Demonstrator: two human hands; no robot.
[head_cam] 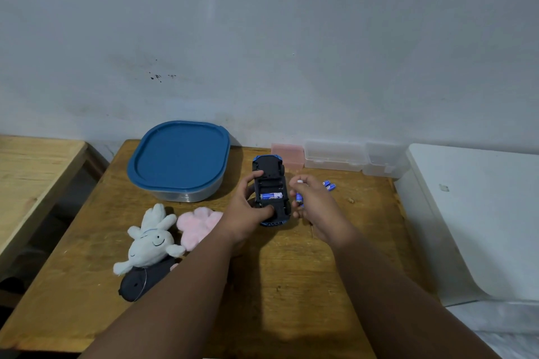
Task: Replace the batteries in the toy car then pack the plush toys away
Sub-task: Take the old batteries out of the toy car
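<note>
A blue toy car lies upside down on the wooden table, its battery bay open with one blue battery inside. My left hand grips the car from the left side. My right hand hovers just right of the car and holds a blue battery in its fingers. Two more blue batteries lie on the table behind that hand. A white plush, a pink plush and a dark plush lie at the left front.
A clear container with a blue lid stands behind the plush toys. A pink box and clear plastic boxes line the wall. A white appliance borders the table's right, another wooden table the left.
</note>
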